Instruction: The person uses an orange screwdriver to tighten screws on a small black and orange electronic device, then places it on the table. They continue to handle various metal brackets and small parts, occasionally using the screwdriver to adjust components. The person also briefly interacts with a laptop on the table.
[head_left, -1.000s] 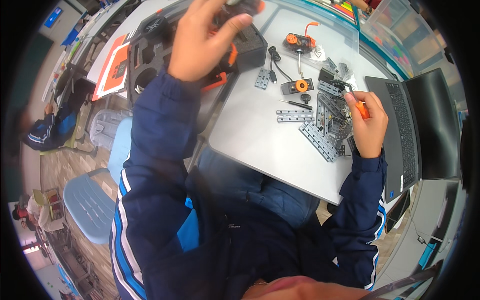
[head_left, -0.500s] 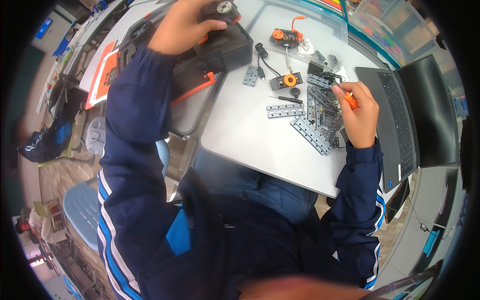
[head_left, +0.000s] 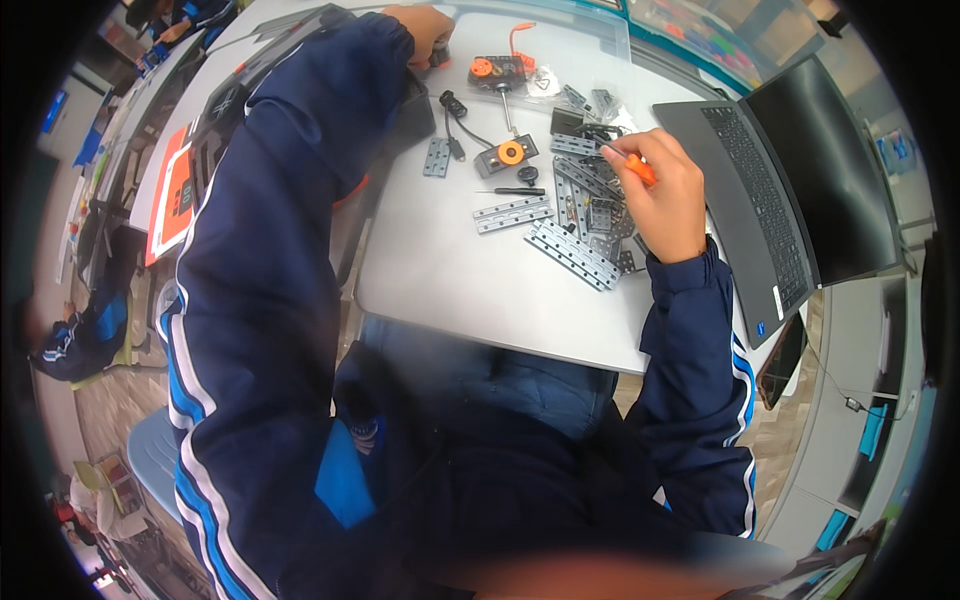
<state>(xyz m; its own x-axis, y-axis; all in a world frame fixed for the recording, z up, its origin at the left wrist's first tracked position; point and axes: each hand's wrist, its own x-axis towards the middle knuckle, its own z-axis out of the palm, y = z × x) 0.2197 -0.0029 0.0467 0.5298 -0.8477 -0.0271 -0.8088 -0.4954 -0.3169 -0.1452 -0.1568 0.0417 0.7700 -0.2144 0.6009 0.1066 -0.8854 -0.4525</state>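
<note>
At the far left we see an orange and white sheet [head_left: 172,205] lying beside a black case [head_left: 225,130], mostly covered by our long blue sleeve. Our left hand [head_left: 418,30] reaches to the far edge of the white table [head_left: 450,270], its fingers curled around a small dark part [head_left: 440,52]; the grip looks closed on it, though the part is too small to tell what it is. Just right of that hand lies an orange and black motor block [head_left: 497,69], and nearer to us a black cable with a plug [head_left: 452,105], a short grey perforated plate [head_left: 436,157] and a grey block with an orange wheel [head_left: 507,154]. A thin dark pin [head_left: 512,191] rests near a grey perforated beam [head_left: 512,213], with a longer perforated beam [head_left: 572,254] lying slantwise toward us. Our right hand [head_left: 665,195] rests on a heap of grey metal construction pieces [head_left: 590,200], its fingers clamped on an orange-handled tool [head_left: 632,165] that points left over the heap. At the right, an open dark laptop [head_left: 770,190] stands just beside that hand.
</note>
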